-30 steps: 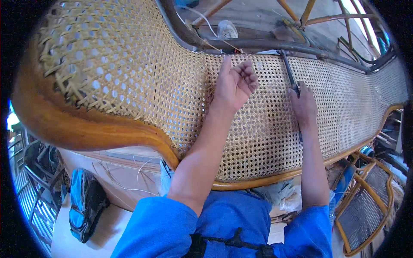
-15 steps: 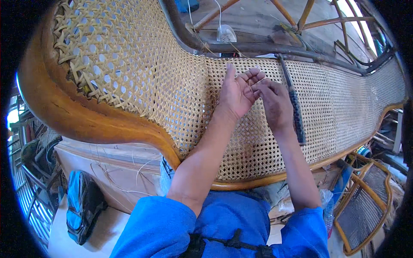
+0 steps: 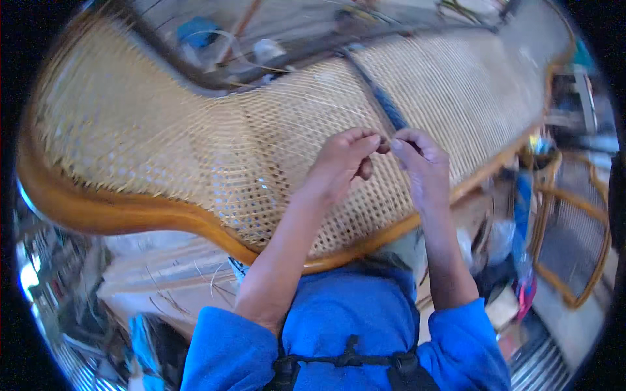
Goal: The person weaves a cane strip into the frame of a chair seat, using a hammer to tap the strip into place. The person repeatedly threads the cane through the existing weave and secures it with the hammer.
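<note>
A long woven cane panel (image 3: 287, 124) with a curved, varnished wooden frame (image 3: 117, 212) stretches across in front of me. My left hand (image 3: 345, 159) is above its middle, thumb and forefinger pinched together. Just to its right, my right hand (image 3: 425, 156) is closed in a similar pinch, the two sets of fingertips nearly meeting. Whatever they hold, if anything, is too thin and blurred to make out. On the weave beyond my right hand lies a long, slim tool (image 3: 381, 98) with a dark metal shaft and a blue-black grip.
Past the panel are a blue object (image 3: 197, 31) and a white one (image 3: 267, 50) on the floor. A smaller cane-and-wood frame (image 3: 574, 228) stands at the right. A board (image 3: 169, 270) with loose strands is at the lower left, near a blue and dark bag (image 3: 147, 345).
The view has swung, so the panel appears tilted and shifted. My left hand has gone from palm-up with spread fingers to a pinch; my right hand stays pinched close beside it.
</note>
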Available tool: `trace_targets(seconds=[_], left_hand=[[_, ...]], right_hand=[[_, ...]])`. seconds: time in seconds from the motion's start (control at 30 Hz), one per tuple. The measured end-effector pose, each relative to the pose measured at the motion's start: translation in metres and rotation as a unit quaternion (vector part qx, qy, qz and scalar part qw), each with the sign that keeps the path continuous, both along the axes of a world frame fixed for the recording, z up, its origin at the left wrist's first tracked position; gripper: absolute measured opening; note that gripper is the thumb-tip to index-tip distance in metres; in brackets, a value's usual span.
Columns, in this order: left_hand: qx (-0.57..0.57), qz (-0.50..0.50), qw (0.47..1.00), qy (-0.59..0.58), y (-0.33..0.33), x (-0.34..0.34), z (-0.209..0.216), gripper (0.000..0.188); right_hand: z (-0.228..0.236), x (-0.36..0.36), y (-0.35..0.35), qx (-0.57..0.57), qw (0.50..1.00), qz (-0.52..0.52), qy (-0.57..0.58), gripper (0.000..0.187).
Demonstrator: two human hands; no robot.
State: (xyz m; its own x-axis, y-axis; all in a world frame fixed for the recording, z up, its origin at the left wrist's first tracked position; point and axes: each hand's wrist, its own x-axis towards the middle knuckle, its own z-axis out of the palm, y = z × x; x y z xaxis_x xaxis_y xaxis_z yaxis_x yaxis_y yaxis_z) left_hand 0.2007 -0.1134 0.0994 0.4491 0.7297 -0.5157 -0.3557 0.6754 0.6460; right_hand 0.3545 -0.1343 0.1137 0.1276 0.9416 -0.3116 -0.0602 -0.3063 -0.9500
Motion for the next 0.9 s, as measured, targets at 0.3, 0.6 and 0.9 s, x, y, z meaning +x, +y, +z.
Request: trace_targets(seconds=[0.3, 0.6, 0.9], left_hand=[[0.003, -0.183, 0.982, 0.040, -0.069, 0.059, 0.022, 0.024], [0.012, -0.148, 0.987, 0.054, -0.084, 0.058, 0.005, 0.017], [-0.089, -0.207, 0.974, 0.001, -0.100, 0.060, 0.011, 0.019]], right_hand=[[0.041, 0.105, -0.131, -0.071, 0.966, -0.145, -0.201, 0.023], [-0.086, 0.146, -0.353, -0.226, 0.845, 0.159, -0.458, 0.030], [-0.076, 0.114, -0.372, -0.281, 0.870, 0.079, -0.398, 0.022]])
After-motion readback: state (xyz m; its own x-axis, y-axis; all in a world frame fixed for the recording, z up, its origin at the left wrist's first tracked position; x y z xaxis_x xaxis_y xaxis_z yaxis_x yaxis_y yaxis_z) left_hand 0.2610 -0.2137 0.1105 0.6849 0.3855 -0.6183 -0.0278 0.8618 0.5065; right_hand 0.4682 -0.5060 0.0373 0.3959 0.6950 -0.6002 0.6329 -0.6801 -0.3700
